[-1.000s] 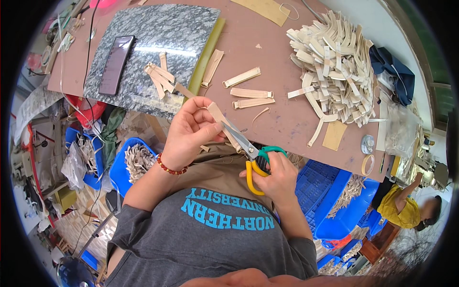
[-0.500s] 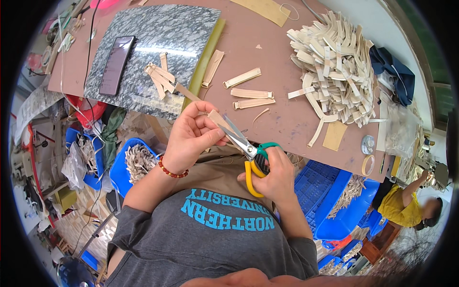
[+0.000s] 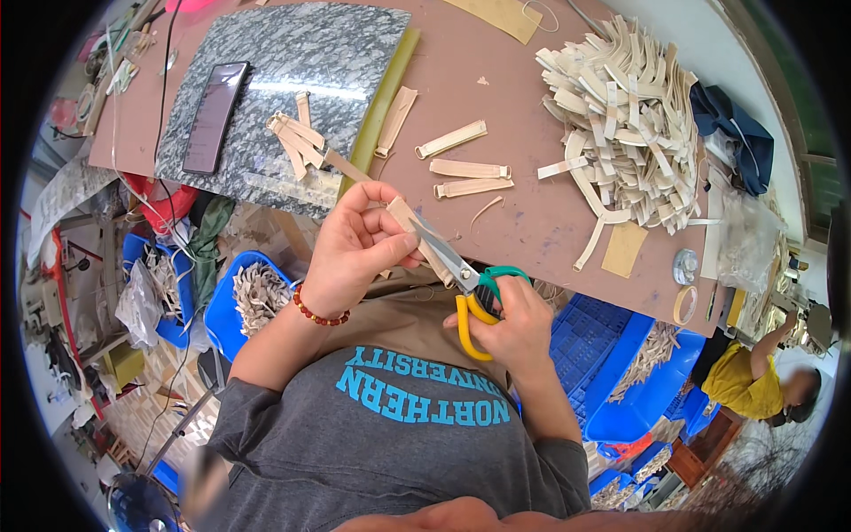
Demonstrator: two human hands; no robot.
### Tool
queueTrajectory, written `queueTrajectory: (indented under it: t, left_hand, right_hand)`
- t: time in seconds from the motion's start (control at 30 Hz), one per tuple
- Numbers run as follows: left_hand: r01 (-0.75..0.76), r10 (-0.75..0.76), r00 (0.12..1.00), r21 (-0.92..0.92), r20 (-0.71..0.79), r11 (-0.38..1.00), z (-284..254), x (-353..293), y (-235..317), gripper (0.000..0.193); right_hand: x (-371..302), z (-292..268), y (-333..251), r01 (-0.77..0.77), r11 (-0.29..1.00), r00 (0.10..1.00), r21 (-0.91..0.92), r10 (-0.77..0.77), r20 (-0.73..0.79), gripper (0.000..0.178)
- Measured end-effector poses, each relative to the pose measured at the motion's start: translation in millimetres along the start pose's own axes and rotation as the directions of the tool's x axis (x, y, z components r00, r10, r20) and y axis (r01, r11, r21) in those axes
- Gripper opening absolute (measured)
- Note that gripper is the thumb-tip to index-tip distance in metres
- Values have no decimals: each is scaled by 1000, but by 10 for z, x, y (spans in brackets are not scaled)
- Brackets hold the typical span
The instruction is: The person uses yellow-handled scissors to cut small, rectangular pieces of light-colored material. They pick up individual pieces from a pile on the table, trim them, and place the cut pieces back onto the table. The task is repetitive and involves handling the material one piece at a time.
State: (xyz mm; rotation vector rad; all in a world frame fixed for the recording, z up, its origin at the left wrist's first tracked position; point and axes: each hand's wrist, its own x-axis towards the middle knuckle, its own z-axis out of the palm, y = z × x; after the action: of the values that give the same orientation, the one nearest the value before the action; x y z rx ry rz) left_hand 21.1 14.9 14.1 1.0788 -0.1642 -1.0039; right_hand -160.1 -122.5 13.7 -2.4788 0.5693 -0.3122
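My left hand, with a red bead bracelet at the wrist, pinches a beige fabric strap over the table's near edge. In my right hand is a pair of scissors with one green and one yellow handle. Their blades lie along the strap, almost closed, with the tips near my left fingers. Several finished-looking straps with small rings, such as one beige strap, lie on the table beyond. Another bunch of straps rests on a grey speckled slab, one reaching toward my left hand.
A phone lies on the slab. At the right of the brown table stands a big heap of cream straps. Blue bins with more strips flank me. A person in a yellow top is at far right.
The scissors' blades have come together along the strap, and the handles have drawn closer. My left hand has stayed nearly in place.
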Motion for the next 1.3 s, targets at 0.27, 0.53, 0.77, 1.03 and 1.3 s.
queueTrajectory:
  t: [0.27,0.53,0.77,1.03,1.3]
  left_hand:
    - [112,-116,990,66,76,992,25,0,-30,38]
    - [83,-85,996,58,41,995,85,-9,-33,40]
    - [-63,66,998,220,-6,974,79,-21,-99,39]
    - [45,-52,994,77,93,996,83,-41,-120,39]
    - [82,-89,989,61,117,995,73,-43,-98,39]
  right_hand:
    - [86,-5,-27,18,999,1000,34,-17,-20,58]
    - [98,-56,-23,-97,991,995,95,93,48,66]
    - [38,-113,-6,-114,987,993,111,109,53,72]
    - [19,-13,-21,-60,996,998,61,60,3,67]
    - [21,1,6,31,1000,998,1,-31,-61,67]
